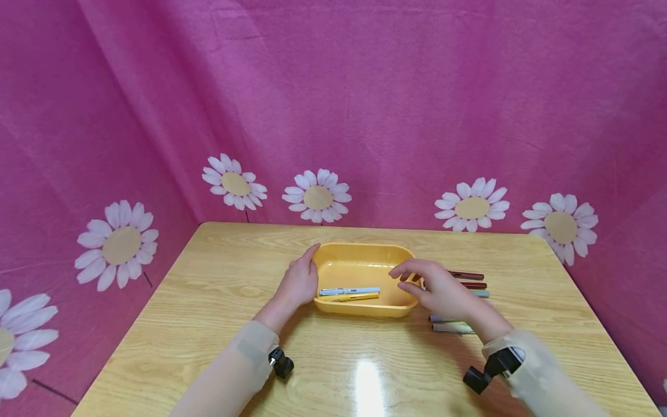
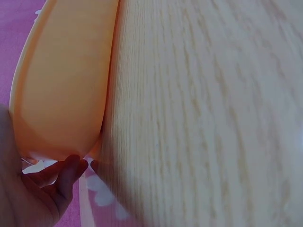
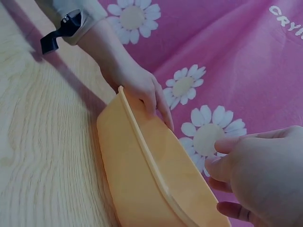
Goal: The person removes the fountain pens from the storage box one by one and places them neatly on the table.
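Head view shows the yellow tray (image 1: pixel 365 255) mid-desk, long axis left-right: left hand (image 1: pixel 299 282) rests open against its left end, right hand (image 1: pixel 438 286) hovers loose-fingered, empty, over its right end.

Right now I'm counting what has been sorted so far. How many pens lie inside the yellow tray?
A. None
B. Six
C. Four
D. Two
D. The head view shows two pens in the yellow tray: a light blue pen and a yellow pen side by side on its floor; the other pens lie on the table beyond the right hand.
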`<state>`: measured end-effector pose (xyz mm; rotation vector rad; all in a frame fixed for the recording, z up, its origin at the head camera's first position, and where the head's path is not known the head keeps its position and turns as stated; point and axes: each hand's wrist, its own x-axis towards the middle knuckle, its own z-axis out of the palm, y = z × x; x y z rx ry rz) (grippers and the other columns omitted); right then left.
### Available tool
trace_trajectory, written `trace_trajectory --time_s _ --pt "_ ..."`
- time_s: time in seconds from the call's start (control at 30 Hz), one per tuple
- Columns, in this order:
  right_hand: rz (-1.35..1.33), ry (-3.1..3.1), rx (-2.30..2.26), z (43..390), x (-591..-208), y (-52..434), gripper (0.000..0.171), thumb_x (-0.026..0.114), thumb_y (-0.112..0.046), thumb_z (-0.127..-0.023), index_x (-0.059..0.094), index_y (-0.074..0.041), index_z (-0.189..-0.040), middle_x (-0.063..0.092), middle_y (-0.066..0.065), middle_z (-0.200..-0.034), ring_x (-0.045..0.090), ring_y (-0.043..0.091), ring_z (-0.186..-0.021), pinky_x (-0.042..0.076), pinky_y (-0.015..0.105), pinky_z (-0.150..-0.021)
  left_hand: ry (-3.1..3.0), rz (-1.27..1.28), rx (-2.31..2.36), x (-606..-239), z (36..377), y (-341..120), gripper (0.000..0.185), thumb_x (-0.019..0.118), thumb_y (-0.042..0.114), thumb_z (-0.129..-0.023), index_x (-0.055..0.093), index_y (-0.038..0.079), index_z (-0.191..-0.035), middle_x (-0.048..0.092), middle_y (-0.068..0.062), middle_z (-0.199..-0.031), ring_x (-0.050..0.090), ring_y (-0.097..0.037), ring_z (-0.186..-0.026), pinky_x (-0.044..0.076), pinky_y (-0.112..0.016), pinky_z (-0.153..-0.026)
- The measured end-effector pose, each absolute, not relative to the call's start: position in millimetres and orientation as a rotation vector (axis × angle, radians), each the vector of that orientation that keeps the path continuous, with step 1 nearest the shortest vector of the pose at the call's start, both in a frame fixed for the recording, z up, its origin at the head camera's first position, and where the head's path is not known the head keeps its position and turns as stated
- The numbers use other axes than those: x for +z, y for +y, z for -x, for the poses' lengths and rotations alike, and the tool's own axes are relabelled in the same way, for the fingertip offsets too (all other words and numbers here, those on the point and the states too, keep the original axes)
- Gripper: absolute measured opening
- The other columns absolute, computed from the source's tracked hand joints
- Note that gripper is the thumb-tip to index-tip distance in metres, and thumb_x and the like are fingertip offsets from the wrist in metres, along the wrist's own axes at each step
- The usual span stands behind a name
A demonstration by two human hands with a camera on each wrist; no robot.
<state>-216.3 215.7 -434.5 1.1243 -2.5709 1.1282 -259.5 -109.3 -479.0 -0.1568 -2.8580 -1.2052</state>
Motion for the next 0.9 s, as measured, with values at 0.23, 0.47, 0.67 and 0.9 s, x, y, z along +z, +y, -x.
trace_trajectory --time_s 0.23,0.47,0.67,0.9 --pt "-1.099 -2.648 1.188 228 -437 198 0.025 0.072 0.002 -0.099 0.075 -0.011 -0.12 0.073 -0.005 -0.114 0.066 0.015 -0.1 0.058 0.043 -0.085 -2.828 0.2 -1.139 -483 260 -110 0.05 0.036 0.014 -0.112 0.046 0.014 -0.161 0.063 -0.026 -0.141 0.065 -0.038 -0.121 0.051 -0.054 -0.106" --pt "-1.146 -2.699 1.21 244 -442 181 0.022 0.072 0.0 -0.099 0.074 -0.006 -0.12 0.074 0.004 -0.116 0.065 0.021 -0.101 0.058 0.041 -0.085 -2.822 0.197 -1.125 -483 262 -111 0.05 0.035 0.014 -0.112 0.046 0.014 -0.161 0.062 -0.026 -0.141 0.063 -0.041 -0.125 0.05 -0.055 -0.107" --pt "-1.165 -2.74 1.229 252 -446 167 0.023 0.071 0.002 -0.098 0.073 0.001 -0.121 0.074 0.014 -0.116 0.065 0.023 -0.101 0.058 0.046 -0.085 -2.829 0.197 -1.139 -483 262 -111 0.05 0.035 0.015 -0.112 0.045 0.014 -0.161 0.061 -0.026 -0.143 0.061 -0.041 -0.128 0.049 -0.055 -0.109" --pt "-1.173 -2.747 1.205 260 -451 155 0.021 0.071 0.003 -0.098 0.073 0.003 -0.118 0.074 0.014 -0.111 0.066 0.022 -0.099 0.058 0.045 -0.084 -2.828 0.201 -1.148 -483 262 -112 0.05 0.035 0.015 -0.113 0.045 0.014 -0.162 0.062 -0.026 -0.142 0.062 -0.04 -0.128 0.049 -0.054 -0.109"
